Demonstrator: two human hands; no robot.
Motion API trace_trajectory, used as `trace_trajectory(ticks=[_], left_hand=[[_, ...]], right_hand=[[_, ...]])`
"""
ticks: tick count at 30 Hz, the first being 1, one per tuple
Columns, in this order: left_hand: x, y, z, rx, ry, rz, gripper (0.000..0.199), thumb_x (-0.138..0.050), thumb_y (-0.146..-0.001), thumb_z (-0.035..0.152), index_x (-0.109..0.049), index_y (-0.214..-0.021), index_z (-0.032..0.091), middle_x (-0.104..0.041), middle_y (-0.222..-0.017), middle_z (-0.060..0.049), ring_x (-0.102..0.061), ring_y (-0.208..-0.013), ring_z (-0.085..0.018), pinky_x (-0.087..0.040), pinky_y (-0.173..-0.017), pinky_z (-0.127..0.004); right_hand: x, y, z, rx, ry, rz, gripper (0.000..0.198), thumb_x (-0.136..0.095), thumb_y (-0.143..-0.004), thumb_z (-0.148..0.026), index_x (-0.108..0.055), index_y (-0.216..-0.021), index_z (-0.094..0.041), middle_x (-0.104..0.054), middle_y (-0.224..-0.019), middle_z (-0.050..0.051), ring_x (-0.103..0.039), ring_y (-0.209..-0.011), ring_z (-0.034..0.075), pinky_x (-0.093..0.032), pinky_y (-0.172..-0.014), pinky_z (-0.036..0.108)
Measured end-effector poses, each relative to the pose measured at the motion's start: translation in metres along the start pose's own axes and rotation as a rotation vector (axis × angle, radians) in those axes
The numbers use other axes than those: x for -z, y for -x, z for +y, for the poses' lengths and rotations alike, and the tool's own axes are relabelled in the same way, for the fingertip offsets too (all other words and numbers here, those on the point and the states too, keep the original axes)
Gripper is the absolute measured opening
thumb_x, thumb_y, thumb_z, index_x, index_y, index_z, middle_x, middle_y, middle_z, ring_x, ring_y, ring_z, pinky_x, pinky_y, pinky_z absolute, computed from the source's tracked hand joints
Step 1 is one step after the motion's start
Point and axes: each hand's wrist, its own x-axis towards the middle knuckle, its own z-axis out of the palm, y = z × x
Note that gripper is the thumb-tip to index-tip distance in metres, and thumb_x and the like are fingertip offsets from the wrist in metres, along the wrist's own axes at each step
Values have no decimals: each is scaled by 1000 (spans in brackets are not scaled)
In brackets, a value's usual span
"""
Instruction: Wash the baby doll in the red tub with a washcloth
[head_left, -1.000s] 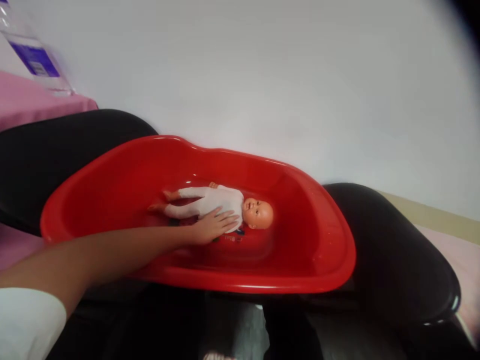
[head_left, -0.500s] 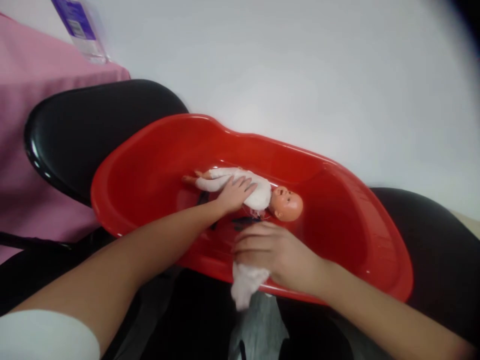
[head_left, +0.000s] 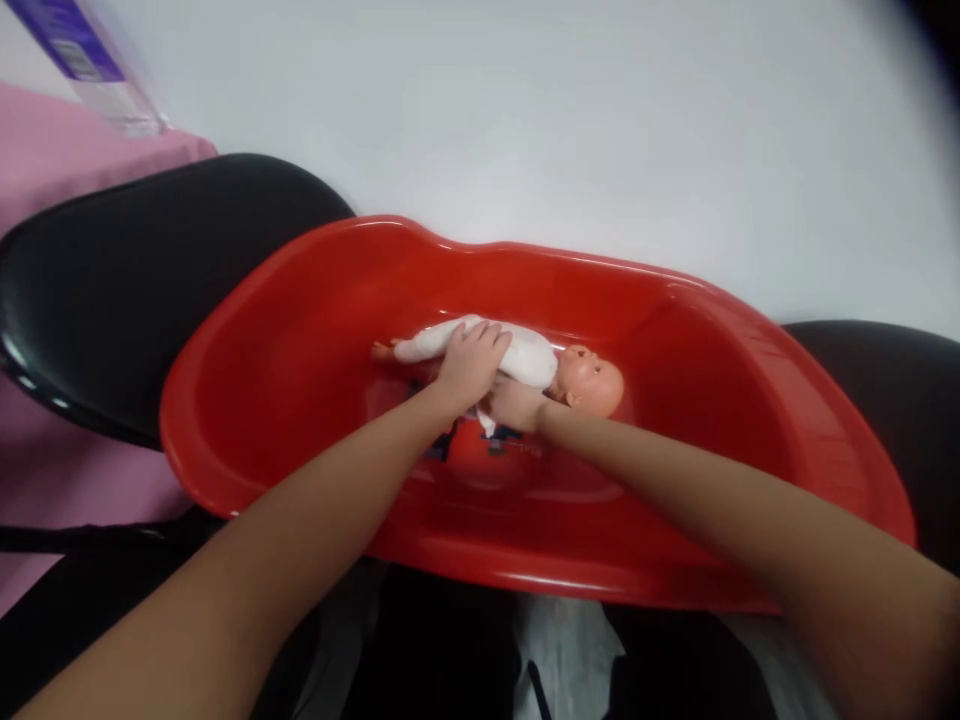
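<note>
The baby doll (head_left: 525,362) lies on its back inside the red tub (head_left: 300,330). The left hand (head_left: 469,365) rests on its body with fingers spread; the right hand (head_left: 514,403) is closed around a white cloth (head_left: 486,424) beside it.

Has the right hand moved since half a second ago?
Yes. The right hand has gone from the red tub's near rim into the tub, up against the doll.
</note>
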Motion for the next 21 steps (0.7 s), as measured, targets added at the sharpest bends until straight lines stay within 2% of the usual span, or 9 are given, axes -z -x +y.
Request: trace_trajectory(ticks=[2,4,8,12,14,16,18,21], left_hand=[[0,-1,-2,-2,-5,12,42,-36,-93,16,-48,-133,12,-53,-135,-15,-42,-126,-28,-30,-105,-48],[0,-1,-4,-15,-19,26,44,-38,-93,18,-45,-136,10,-52,-136,-17,-43,-126,-30,-31,-104,-48],[1,0,-9,-33,-49,10,44,-44,-90,18,-47,-133,9,-55,-132,-17,-45,-124,-30,-31,-104,-47],[3,1,-8,-34,-68,9,40,-45,-89,18,-50,-128,10,-56,-129,-17,-46,-123,-30,-33,-102,-48],[3,2,-7,-35,-73,23,36,-43,-90,17,-52,-124,10,-57,-128,-16,-47,-122,-30,-34,-101,-48],[3,2,-6,-35,-76,31,34,-41,-91,17,-53,-122,10,-58,-126,-16,-47,-121,-30,-34,-101,-48],[3,2,-5,-34,-78,25,34,-40,-91,16,-53,-121,10,-59,-125,-16,-48,-120,-30,-34,-101,-48],[3,1,-5,-19,-81,7,33,-42,-90,16,-53,-120,12,-59,-125,-16,-49,-119,-30,-34,-100,-48]], right_hand=[[-10,11,6,-117,52,1,37,-33,-77,5,-67,-90,11,-64,-112,28,-51,-122,28,-31,-105,43],[-19,32,6,-166,106,8,36,-41,-72,5,-70,-93,2,-66,-113,25,-50,-124,29,-28,-108,49],[-35,83,0,-184,165,27,42,-34,-70,3,-74,-79,-7,-72,-98,18,-55,-119,27,-32,-105,52],[-24,112,-6,-232,152,0,39,-37,-79,-5,-73,-66,-12,-73,-87,18,-56,-113,29,-33,-103,54],[-6,110,-14,-282,107,-54,34,-44,-82,-11,-74,-66,-12,-72,-82,18,-57,-108,32,-33,-100,57],[13,97,-27,-284,54,-134,26,-53,-82,-13,-74,-68,-10,-70,-74,18,-60,-94,31,-38,-94,57],[30,74,-41,-191,16,-149,20,-57,-84,-18,-74,-74,-12,-70,-75,15,-60,-85,27,-42,-90,53],[40,30,-51,68,57,6,20,-57,-87,-23,-74,-84,-14,-71,-97,11,-56,-105,29,-36,-104,51]])
